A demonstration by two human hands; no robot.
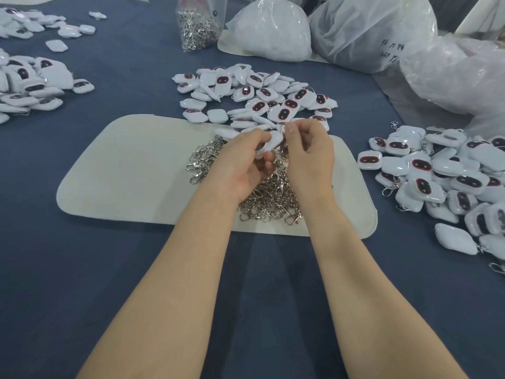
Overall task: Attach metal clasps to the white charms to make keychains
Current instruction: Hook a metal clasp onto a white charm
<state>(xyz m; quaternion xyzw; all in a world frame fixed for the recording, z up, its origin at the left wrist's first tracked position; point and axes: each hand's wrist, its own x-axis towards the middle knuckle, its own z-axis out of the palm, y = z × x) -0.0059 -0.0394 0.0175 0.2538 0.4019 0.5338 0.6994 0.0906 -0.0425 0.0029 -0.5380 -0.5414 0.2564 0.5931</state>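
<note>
My left hand (243, 160) grips a white charm (272, 142) above the cream mat (123, 170). My right hand (308, 151) pinches a metal clasp (281, 128) at the charm's upper end, thumb and fingers curled on it. Under both hands lies a heap of loose silver clasps (273, 195). Just beyond the mat sits a pile of white charms with dark red-rimmed faces (259, 97).
To the right lies a pile of charms with clasps on them (442, 176). More white charms are heaped at the left (30, 83) and far left (35, 23). A clear bag of clasps (196, 23) and large white plastic bags (371, 28) stand at the back.
</note>
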